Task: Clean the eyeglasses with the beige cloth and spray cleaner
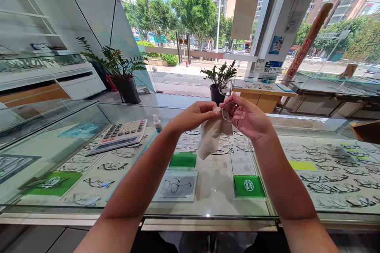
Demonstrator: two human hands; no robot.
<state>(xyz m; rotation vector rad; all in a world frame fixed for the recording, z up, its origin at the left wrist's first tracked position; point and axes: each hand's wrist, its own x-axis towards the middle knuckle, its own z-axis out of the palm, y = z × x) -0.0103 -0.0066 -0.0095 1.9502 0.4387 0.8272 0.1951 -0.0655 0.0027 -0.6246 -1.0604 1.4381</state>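
Observation:
Above a glass display counter, both my hands meet around a pair of thin-rimmed eyeglasses. My left hand pinches a beige cleaning cloth at the near lens edge, and the cloth hangs down below the fingers. My right hand has its palm turned toward me, its fingers curled around the glasses' frame. One round lens faces me; the other points away, toward the window. Where the cloth meets the glasses, the left fingertips partly hide the contact.
A large calculator and a small spray bottle stand on the glass at the left. Inside the counter lie rows of eyeglasses, green cards and a glasses picture. Potted plants stand near the window.

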